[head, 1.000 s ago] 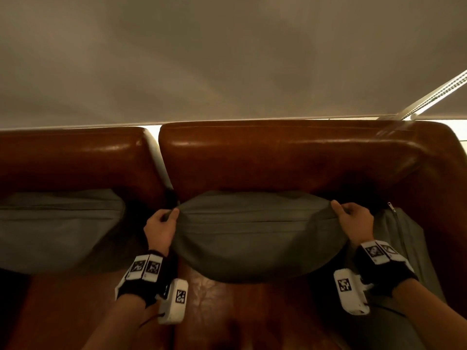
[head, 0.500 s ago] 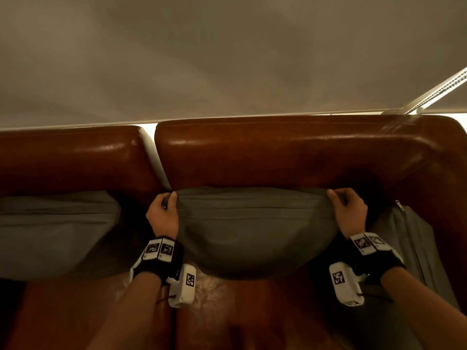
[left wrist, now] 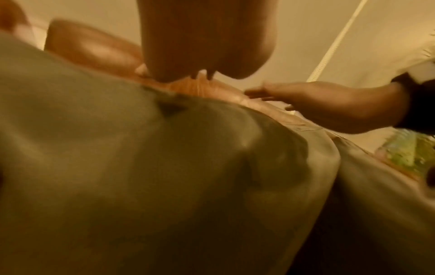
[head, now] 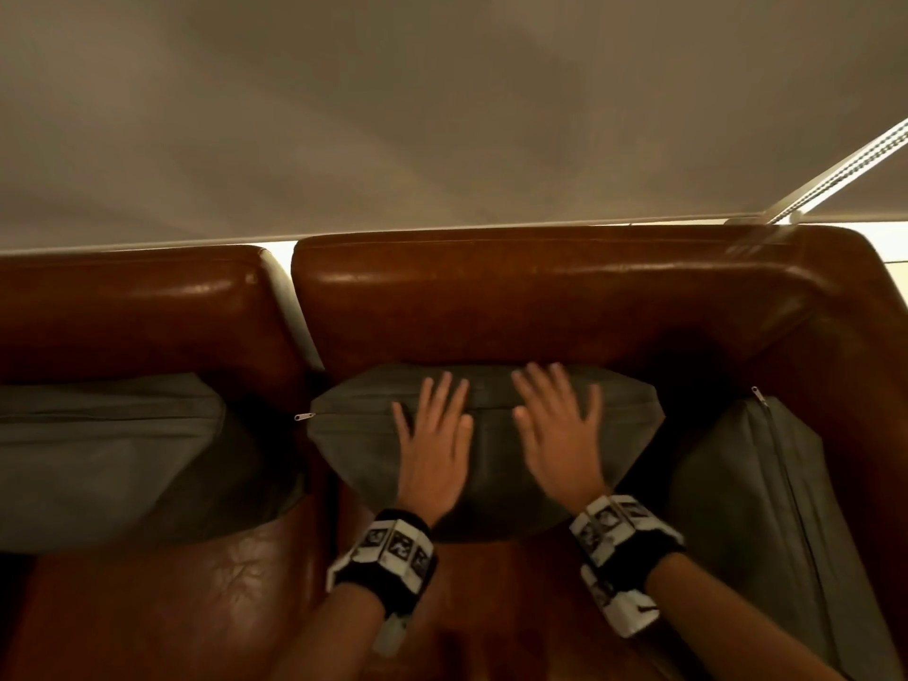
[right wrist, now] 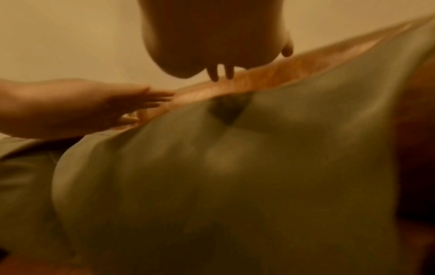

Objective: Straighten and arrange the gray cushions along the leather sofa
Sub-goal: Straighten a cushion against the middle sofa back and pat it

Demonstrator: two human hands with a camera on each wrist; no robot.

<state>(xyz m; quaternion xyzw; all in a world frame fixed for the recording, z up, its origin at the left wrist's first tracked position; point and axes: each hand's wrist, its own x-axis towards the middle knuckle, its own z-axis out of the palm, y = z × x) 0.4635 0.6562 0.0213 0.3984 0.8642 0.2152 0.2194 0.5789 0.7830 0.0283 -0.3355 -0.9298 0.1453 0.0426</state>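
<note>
- The middle gray fabric cushion stands at about 12 o'clock from the person, leaning against the backrest of the glossy brown leather sofa, its lower edge on the seat.
- The left hand lies flat on the front face of this cushion, fingers straight and slightly spread, grasping nothing.
- The right hand lies just beside it toward 1 o'clock, also flat on the cushion, fingers released and fanned out; its outline is a little blurred.
- In the left wrist view the right hand shows over the cushion's top edge with straight fingers; in the right wrist view the left hand shows likewise.
- A small metal zipper pull sticks out at the cushion's left corner, toward 10 o'clock.
- A second gray cushion rests against the next backrest section at 9 o'clock, apart from the middle one.
- A third gray cushion with a zipper along its edge stands at 3 o'clock against the sofa's corner.
- Black-and-white patterned wristbands wrap both wrists.
- A pale roller blind hangs behind the sofa.
</note>
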